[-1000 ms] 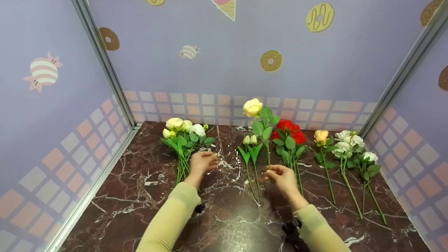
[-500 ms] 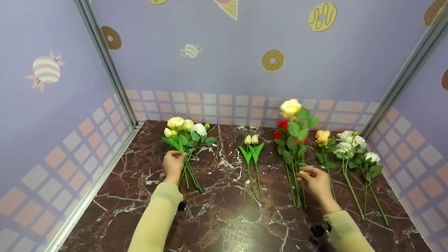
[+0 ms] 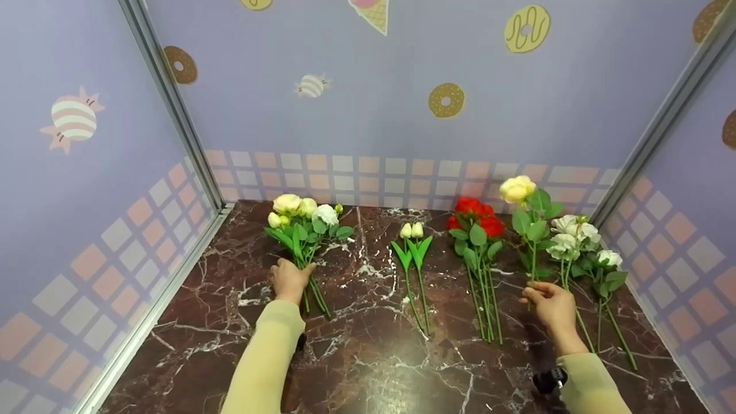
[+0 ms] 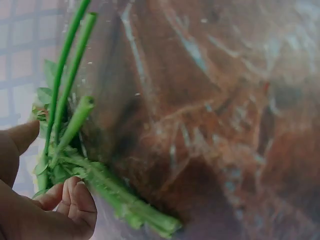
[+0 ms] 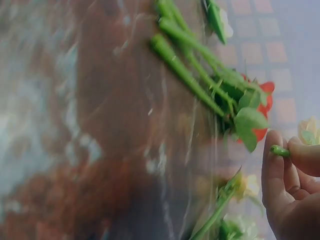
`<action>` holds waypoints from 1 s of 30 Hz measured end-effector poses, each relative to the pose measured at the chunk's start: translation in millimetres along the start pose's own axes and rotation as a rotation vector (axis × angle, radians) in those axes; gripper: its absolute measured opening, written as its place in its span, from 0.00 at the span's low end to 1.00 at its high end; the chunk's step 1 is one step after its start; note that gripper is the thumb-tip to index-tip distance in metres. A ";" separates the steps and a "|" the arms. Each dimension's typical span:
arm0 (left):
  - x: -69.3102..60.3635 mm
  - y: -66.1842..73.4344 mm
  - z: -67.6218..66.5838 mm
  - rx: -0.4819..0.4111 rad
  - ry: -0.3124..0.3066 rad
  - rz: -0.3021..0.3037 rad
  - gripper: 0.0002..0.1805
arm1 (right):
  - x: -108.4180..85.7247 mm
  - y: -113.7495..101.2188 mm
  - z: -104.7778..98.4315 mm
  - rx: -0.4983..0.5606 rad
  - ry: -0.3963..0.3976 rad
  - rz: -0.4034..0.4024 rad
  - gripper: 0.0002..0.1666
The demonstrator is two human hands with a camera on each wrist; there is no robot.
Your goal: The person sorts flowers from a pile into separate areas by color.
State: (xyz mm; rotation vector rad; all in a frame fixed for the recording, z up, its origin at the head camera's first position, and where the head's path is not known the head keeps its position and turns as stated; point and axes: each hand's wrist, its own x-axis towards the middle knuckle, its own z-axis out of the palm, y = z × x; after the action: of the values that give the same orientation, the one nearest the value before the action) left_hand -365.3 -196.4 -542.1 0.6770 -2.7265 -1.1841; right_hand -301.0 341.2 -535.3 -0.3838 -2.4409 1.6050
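Note:
On the left of the head view, my left hand (image 3: 290, 280) is at the stems of a bunch of cream and white flowers (image 3: 289, 204). In the left wrist view, its thumb and bent fingers stand apart on either side of the green stems (image 4: 62, 100). My right hand (image 3: 553, 309) pinches the lower stem of a pale yellow rose (image 3: 517, 188), held upright above the table at the right. The cut end of that stem (image 5: 280, 150) shows between thumb and fingers in the right wrist view. The orange-yellow rose (image 5: 245, 186) lies partly hidden behind the held one.
Two cream tulips (image 3: 411, 231) lie mid-table, with red roses (image 3: 472, 213) to their right. White flowers (image 3: 574, 234) lie at the far right, close to the held rose. Patterned walls (image 3: 356, 115) enclose the marble table (image 3: 368, 368) at the back and sides.
My right hand has carried the yellow rose rightward, past the red roses. My left hand has moved left from the right side of the bunch onto its stems.

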 end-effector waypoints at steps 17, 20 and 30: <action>1.6 -12.6 -4.8 -0.011 0.103 0.075 0.10 | 1.9 23.1 -19.1 -0.100 -0.015 0.150 0.25; 2.9 -13.9 -8.8 -0.023 0.086 0.042 0.19 | 0.9 25.7 -18.4 -0.108 -0.029 0.169 0.26; 8.1 -12.8 -20.5 -0.214 0.067 -0.130 0.15 | 2.6 27.1 -21.5 -0.304 -0.057 0.121 0.28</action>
State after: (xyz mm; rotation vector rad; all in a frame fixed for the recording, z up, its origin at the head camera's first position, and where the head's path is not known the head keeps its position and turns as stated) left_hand -362.8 -221.4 -537.7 0.8576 -2.4866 -1.4279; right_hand -294.1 370.9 -551.7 -0.5483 -2.7609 1.3009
